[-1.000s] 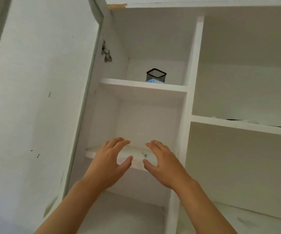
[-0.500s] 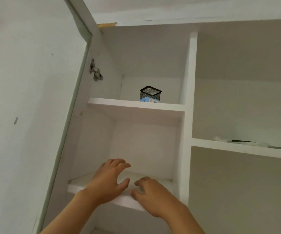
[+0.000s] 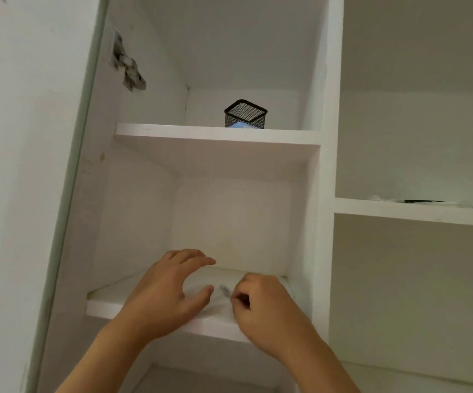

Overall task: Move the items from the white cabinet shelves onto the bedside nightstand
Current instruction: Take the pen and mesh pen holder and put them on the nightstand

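Two bare hands are in view, a left hand [image 3: 167, 293] and a right hand [image 3: 266, 304], one of each. Three shelf boards can be counted in the white cabinet: an upper shelf [image 3: 215, 134] and a lower shelf [image 3: 107, 304] in the left column, and one right-hand shelf [image 3: 400, 212] in the next column. One black mesh pen holder [image 3: 245, 114] stands on the upper shelf, with one pale blue item [image 3: 239, 125] showing at its base. One small dark object [image 3: 225, 290] lies between the hands, too blurred to identify. One metal door hinge [image 3: 127, 65] is visible. The right-hand shelf carries flat items [image 3: 419, 201], perhaps two, hard to separate.
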